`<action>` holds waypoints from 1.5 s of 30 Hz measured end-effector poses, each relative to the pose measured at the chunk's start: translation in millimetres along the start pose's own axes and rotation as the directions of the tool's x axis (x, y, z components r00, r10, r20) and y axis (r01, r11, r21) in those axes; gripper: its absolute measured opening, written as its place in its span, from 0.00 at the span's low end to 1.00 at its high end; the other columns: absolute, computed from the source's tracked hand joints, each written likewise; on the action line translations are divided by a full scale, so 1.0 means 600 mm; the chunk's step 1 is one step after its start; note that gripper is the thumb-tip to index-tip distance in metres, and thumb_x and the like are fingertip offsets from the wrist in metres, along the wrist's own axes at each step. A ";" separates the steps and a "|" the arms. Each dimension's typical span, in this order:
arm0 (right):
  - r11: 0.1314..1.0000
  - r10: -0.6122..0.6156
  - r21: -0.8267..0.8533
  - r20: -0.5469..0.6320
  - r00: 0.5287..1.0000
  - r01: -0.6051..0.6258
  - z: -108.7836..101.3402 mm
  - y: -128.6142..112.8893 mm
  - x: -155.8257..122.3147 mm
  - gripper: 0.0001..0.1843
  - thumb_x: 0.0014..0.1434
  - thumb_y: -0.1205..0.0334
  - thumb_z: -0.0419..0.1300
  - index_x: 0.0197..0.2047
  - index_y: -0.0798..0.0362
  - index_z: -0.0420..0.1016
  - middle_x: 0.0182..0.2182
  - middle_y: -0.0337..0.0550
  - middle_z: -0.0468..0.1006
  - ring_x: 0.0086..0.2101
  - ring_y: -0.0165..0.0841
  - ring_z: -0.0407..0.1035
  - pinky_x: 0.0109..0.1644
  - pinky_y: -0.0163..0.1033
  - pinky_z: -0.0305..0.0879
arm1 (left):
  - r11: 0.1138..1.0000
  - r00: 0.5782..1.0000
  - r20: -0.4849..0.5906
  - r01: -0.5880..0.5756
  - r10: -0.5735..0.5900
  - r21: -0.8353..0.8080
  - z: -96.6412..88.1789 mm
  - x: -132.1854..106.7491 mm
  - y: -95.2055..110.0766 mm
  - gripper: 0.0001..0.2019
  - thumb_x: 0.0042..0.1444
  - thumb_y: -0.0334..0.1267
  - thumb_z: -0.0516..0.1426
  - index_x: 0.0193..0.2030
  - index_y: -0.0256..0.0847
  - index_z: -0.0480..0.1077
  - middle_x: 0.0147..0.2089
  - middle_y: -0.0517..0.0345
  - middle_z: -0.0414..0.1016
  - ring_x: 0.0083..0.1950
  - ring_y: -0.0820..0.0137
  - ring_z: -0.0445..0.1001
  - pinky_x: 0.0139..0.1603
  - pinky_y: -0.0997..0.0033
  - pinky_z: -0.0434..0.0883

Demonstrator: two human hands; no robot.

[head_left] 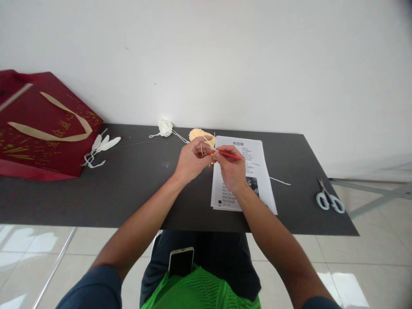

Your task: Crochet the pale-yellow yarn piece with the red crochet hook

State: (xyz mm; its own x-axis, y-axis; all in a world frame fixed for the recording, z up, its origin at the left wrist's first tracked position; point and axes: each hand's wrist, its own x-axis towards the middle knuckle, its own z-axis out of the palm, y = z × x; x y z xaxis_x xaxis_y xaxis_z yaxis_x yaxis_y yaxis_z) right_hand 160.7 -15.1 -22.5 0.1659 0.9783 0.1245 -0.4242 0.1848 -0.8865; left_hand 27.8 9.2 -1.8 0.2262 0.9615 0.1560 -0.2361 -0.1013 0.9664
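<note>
My right hand (232,168) pinches a crochet hook with a red handle (229,154). Its thin metal ends stick out on both sides, one of them reaching to my left hand (193,159). The fingers of that left hand are curled round pale yellow yarn (201,148). Between my fingertips is a small crochet piece (212,159), mostly hidden, with orange-brown bits showing below. Just behind the hands lies a ball of pale yellow yarn (197,134). Printed pattern sheets (257,148) lie under my right hand.
A white yarn ball (165,127) sits near the wall. At the left stand a dark red gift bag (48,128) and white leaf-shaped pieces (107,143). Scissors (328,199) lie near the table's right edge. A phone (181,262) rests on my lap.
</note>
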 end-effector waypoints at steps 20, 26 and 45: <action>0.993 0.112 0.033 -0.035 0.993 -0.111 0.009 -0.001 -0.003 0.11 0.50 0.60 0.74 0.34 0.48 0.78 0.27 0.32 0.78 0.25 0.25 0.69 0.29 0.34 0.67 | 0.988 1.000 -0.011 -0.030 0.028 -0.153 -0.017 0.001 -0.024 0.22 0.47 0.30 0.69 0.51 0.42 0.75 0.37 0.59 0.80 0.37 0.73 0.78 0.40 0.72 0.75; 0.996 0.084 -0.008 -0.072 0.994 -0.085 0.009 0.006 -0.005 0.10 0.52 0.60 0.73 0.36 0.48 0.77 0.27 0.31 0.77 0.26 0.25 0.69 0.31 0.34 0.68 | 0.997 0.993 -0.089 -0.069 0.071 0.028 -0.007 -0.006 -0.019 0.23 0.49 0.34 0.68 0.53 0.42 0.72 0.36 0.60 0.79 0.36 0.72 0.77 0.39 0.71 0.74; 0.994 0.109 0.016 -0.093 0.990 -0.108 0.012 0.010 -0.006 0.11 0.49 0.62 0.74 0.34 0.49 0.76 0.28 0.31 0.77 0.28 0.25 0.70 0.34 0.35 0.69 | 0.957 0.966 -0.185 -0.132 0.183 0.260 -0.002 -0.022 -0.025 0.17 0.51 0.31 0.67 0.45 0.44 0.68 0.34 0.63 0.78 0.35 0.72 0.78 0.38 0.71 0.73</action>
State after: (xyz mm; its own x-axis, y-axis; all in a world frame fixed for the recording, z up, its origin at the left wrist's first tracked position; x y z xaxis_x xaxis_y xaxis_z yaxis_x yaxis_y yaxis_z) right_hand 151.0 -16.8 -25.0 0.2006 0.9795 -0.0150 -0.4542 0.0795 -0.8873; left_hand 27.0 -1.6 -18.5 0.0007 0.9571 0.2899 -0.0098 -0.2899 0.9570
